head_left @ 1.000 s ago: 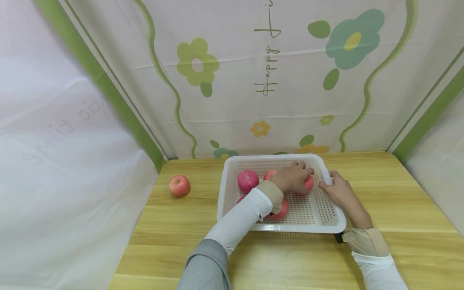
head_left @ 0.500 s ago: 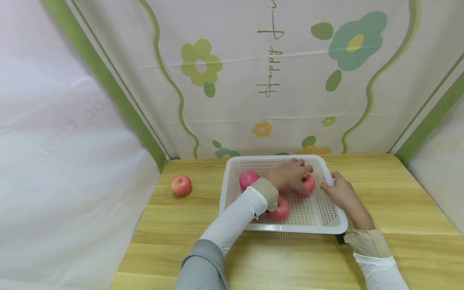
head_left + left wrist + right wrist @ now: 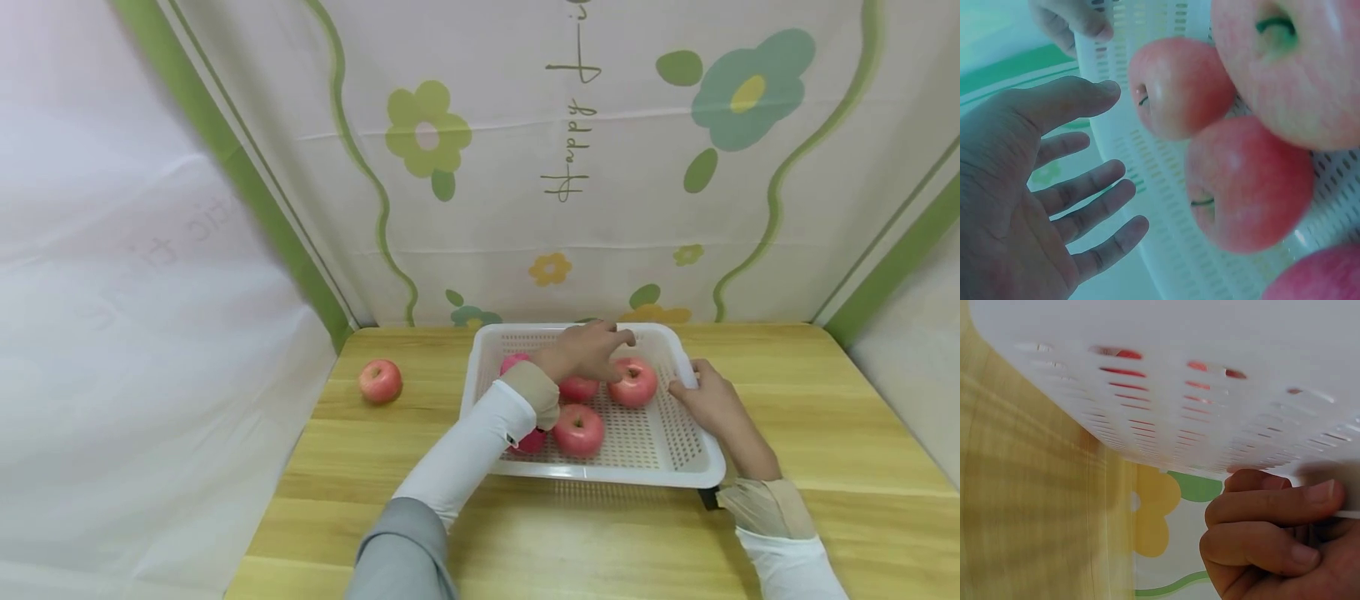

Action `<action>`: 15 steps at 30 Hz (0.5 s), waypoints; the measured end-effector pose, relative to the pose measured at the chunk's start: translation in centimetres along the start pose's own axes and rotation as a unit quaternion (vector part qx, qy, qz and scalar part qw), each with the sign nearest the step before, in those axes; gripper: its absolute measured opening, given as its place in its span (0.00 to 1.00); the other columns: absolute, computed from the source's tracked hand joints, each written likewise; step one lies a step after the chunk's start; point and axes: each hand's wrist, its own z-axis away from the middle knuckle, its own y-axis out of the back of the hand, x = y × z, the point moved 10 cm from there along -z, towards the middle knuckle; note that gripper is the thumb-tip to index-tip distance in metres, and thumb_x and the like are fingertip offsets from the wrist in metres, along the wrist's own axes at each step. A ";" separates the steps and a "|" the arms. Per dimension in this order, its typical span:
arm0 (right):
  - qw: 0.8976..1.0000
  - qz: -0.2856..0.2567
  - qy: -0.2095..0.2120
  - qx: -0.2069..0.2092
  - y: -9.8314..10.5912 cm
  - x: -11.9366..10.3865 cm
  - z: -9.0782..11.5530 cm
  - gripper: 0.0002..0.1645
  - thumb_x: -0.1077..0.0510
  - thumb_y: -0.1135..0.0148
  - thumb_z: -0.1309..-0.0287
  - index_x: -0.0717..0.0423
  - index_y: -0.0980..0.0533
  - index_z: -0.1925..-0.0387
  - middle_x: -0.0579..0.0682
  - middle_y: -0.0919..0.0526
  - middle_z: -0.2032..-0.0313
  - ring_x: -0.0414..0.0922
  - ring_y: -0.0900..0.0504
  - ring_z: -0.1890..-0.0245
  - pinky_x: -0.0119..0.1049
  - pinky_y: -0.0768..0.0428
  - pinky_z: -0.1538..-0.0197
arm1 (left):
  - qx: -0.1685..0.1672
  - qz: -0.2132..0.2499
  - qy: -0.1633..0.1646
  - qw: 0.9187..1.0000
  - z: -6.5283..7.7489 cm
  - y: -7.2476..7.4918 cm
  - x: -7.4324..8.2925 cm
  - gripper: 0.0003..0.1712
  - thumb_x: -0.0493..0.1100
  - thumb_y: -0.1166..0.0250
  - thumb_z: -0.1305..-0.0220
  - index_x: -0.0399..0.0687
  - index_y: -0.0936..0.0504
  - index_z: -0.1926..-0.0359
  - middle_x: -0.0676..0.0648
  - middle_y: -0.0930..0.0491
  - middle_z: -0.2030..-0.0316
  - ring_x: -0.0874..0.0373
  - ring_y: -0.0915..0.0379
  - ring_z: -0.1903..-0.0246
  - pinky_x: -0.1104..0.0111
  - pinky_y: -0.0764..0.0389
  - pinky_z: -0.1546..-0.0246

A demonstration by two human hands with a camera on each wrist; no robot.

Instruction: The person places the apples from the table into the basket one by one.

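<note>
My left hand hovers over a white plastic basket, its fingers apart and nothing in them. In the left wrist view, thumb and fingers spread beside two red apples, with a larger-looking apple closer to the camera. In the head view, one apple sits just right of that hand, another apple lies in front, and a third apple is partly covered by the hand. My right hand grips the basket's right rim, thumb over the top; the right wrist view shows its fingers curled under the rim.
Two magenta round fruits, one at the back left and one at the front left, are partly hidden by the left arm. A lone apple rests on the wooden table left of the basket. A printed curtain hangs behind.
My left hand has come off the right-hand apple and drawn back to the left, uncovering it. My right hand keeps its grip on the rim. The head view has shifted slightly.
</note>
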 end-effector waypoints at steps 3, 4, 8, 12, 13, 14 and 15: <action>1.000 -0.003 -0.001 0.000 0.0 0.1 0.0 0.43 0.50 0.51 0.21 0.76 0.53 0.23 0.83 0.28 0.41 0.51 0.11 0.64 0.44 0.10 0.66 | 0.004 0.010 -0.001 1.000 0.7 0.3 -0.5 0.34 0.59 0.34 0.31 0.67 0.30 0.26 0.52 0.30 0.27 0.57 0.31 0.29 0.61 0.24 0.31; 1.000 -0.003 -0.001 0.001 0.0 0.1 0.0 0.43 0.50 0.51 0.21 0.76 0.53 0.23 0.83 0.28 0.41 0.50 0.11 0.64 0.44 0.10 0.67 | 0.007 0.016 -0.003 1.000 0.9 0.4 -0.6 0.34 0.59 0.34 0.30 0.66 0.30 0.26 0.52 0.30 0.27 0.56 0.31 0.29 0.61 0.24 0.31; 1.000 -0.004 0.002 0.004 0.0 0.0 0.1 0.43 0.50 0.51 0.22 0.77 0.53 0.23 0.83 0.28 0.41 0.50 0.11 0.65 0.43 0.10 0.68 | 0.020 0.032 -0.008 0.999 1.5 0.7 -1.0 0.34 0.61 0.34 0.30 0.64 0.28 0.26 0.52 0.28 0.28 0.56 0.28 0.31 0.62 0.24 0.32; 1.000 -0.008 0.003 0.001 0.0 -0.1 0.1 0.44 0.51 0.51 0.22 0.77 0.54 0.23 0.83 0.27 0.42 0.50 0.11 0.66 0.44 0.10 0.68 | 0.036 0.032 -0.019 0.999 2.0 1.3 -1.4 0.32 0.59 0.34 0.30 0.62 0.27 0.28 0.51 0.26 0.31 0.56 0.26 0.35 0.61 0.22 0.35; 1.000 -0.009 0.002 0.001 0.0 -0.1 0.1 0.44 0.51 0.51 0.22 0.77 0.54 0.23 0.83 0.27 0.42 0.50 0.11 0.66 0.44 0.10 0.68 | 0.038 0.032 -0.021 0.999 2.1 1.4 -1.5 0.32 0.59 0.34 0.30 0.61 0.26 0.28 0.51 0.26 0.31 0.56 0.26 0.35 0.61 0.22 0.35; 1.000 -0.008 0.003 0.000 0.0 -0.1 0.1 0.44 0.50 0.51 0.22 0.77 0.54 0.23 0.83 0.27 0.42 0.50 0.11 0.66 0.44 0.10 0.68 | 0.040 0.031 -0.022 0.998 2.2 1.5 -1.6 0.32 0.58 0.34 0.30 0.61 0.26 0.28 0.51 0.26 0.30 0.56 0.26 0.35 0.61 0.22 0.35; 1.000 -0.008 0.003 0.000 0.0 -0.1 0.1 0.44 0.51 0.51 0.22 0.77 0.54 0.23 0.83 0.27 0.42 0.50 0.11 0.66 0.44 0.10 0.68 | 0.040 0.033 -0.023 0.998 2.4 1.6 -1.7 0.32 0.57 0.33 0.30 0.60 0.26 0.28 0.51 0.26 0.30 0.56 0.26 0.35 0.61 0.22 0.35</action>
